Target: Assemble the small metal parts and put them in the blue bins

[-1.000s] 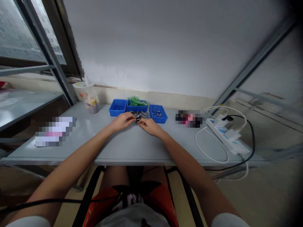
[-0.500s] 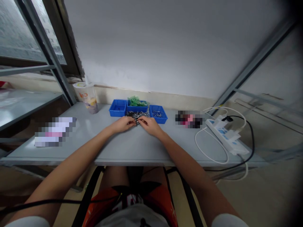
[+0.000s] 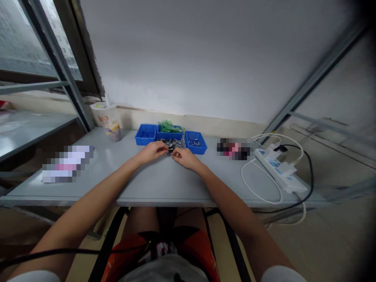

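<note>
Grey tabletop (image 3: 152,184) set against a plain pale wall, with metal frame uprights at left and right. Left hand (image 3: 151,150) and right hand (image 3: 183,157) rest near the far middle of the tabletop, fingertips drawn together and almost meeting at the near edge of a heap of small metal screws (image 3: 174,144). Each hand's grip is pinched at the heap; whether a screw lies between the fingers is too small to tell. The heap lies loose on the tabletop, just in front of three blue trays: the left tray (image 3: 146,134), the middle tray (image 3: 169,134) holding green pieces (image 3: 169,126), and the right tray (image 3: 196,142) holding a few small metal parts. A plastic cup (image 3: 108,120) with a lid and straw stands to the left of the trays, near the wall. At far right lies a white power strip (image 3: 277,169) with a white cable (image 3: 258,188) looping beside it and a black cable (image 3: 308,176) curving over the tabletop's edge. Both forearms reach in from the near edge.
</note>
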`<state>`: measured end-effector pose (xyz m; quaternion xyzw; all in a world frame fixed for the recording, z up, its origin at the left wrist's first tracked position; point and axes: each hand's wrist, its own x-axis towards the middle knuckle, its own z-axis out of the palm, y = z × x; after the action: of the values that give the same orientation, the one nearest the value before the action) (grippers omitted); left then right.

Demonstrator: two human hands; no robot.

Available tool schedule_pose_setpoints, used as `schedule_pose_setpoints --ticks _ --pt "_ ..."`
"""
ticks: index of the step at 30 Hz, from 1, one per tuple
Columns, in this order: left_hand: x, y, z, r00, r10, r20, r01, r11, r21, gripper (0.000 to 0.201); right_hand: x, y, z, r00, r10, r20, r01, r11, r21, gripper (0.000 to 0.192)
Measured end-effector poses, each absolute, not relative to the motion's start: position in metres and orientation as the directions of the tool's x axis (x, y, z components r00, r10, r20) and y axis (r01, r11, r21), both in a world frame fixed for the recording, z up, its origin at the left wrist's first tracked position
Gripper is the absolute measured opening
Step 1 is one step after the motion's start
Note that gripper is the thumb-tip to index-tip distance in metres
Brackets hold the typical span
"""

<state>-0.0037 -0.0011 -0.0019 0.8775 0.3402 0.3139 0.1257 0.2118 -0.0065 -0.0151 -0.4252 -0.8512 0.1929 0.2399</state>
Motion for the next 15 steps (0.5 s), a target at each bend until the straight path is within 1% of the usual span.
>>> schedule_pose_setpoints --ticks 3,8,12,15 --pt "-0.003 -0.002 -0.002 0.587 0.662 0.466 0.501 -0.749 0.434 0.016 0.212 -0.007 -0.015 -0.518 0.821 0.239 0.631 0.555 -0.542 0.007" --pt "-0.005 0.001 -0.003 0.583 0.673 0.455 0.521 -0.739 0.426 0.017 0.216 -0.008 -0.007 -0.47 0.841 0.268 0.649 0.535 -0.54 0.006" --pt "-0.007 0.002 -0.003 0.572 0.682 0.455 0.556 -0.731 0.396 0.021 0.217 -0.01 -0.001 -0.462 0.834 0.303 0.645 0.55 -0.53 0.014" --pt "-0.006 0.0 -0.002 0.559 0.69 0.459 0.581 -0.721 0.377 0.025 0.217 -0.011 0.002 -0.467 0.828 0.31 0.628 0.557 -0.544 0.021"
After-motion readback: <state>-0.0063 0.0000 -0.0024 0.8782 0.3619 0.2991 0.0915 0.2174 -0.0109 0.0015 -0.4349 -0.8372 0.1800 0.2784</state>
